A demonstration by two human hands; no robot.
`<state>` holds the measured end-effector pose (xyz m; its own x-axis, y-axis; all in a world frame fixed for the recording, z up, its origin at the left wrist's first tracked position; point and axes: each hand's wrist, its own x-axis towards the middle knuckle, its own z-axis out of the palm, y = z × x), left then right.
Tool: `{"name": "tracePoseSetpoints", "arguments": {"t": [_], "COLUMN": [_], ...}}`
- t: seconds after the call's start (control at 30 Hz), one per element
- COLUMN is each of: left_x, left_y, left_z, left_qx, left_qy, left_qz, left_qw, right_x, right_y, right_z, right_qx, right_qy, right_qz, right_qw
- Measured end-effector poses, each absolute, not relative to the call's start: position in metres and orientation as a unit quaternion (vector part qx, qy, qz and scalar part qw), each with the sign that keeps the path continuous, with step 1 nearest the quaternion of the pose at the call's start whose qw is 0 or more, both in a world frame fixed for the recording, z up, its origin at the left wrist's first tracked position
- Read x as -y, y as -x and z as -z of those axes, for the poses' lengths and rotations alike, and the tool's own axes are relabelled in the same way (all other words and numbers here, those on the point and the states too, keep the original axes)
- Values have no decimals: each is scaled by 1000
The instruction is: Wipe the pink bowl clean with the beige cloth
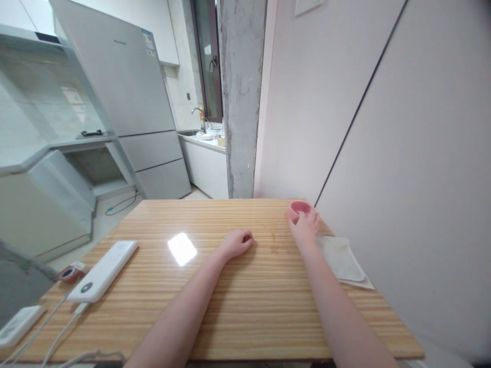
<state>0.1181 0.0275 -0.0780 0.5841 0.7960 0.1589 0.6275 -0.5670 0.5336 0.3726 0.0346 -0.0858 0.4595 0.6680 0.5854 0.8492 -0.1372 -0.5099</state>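
Note:
At the far right of the wooden table, my right hand grips a pink bowl, its thumb inside the rim and its fingers around the right side. The bowl is upright, near the table's back right corner; part of it is hidden by the hand. My left hand rests on the middle of the table, its fingers curled into a loose fist with nothing seen in it. Just beside my right forearm lies a flat pale pouch or sheet.
On the left lie a white power bank with a cable, a small reddish round object and a white power strip. A wall borders the right side. Behind are a grey pillar and a fridge.

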Motion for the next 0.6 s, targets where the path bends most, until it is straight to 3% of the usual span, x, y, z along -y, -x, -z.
{"name": "tracePoseSetpoints", "arguments": {"t": [0.17, 0.33, 0.43, 0.6], "left_x": [-30, -31, -27, -23], "left_y": [-119, -114, -110, -99], "left_z": [80, 69, 58, 40], "left_qx": [-425, -426, -378, -379], "left_qy": [-846, -825, -867, -892], "left_qz": [-245, -365, -323, -241], "left_qw": [209, 61, 24, 56], "right_x": [-43, -33, -21, -11], "right_y": [-377, -320, -283, -271], "right_z": [96, 82, 78, 75], "right_qx": [541, 654, 725, 756], "right_qy": [700, 563, 486, 443], "right_qz": [62, -50, -118, -163], "right_qw": [462, 503, 474, 452]}}
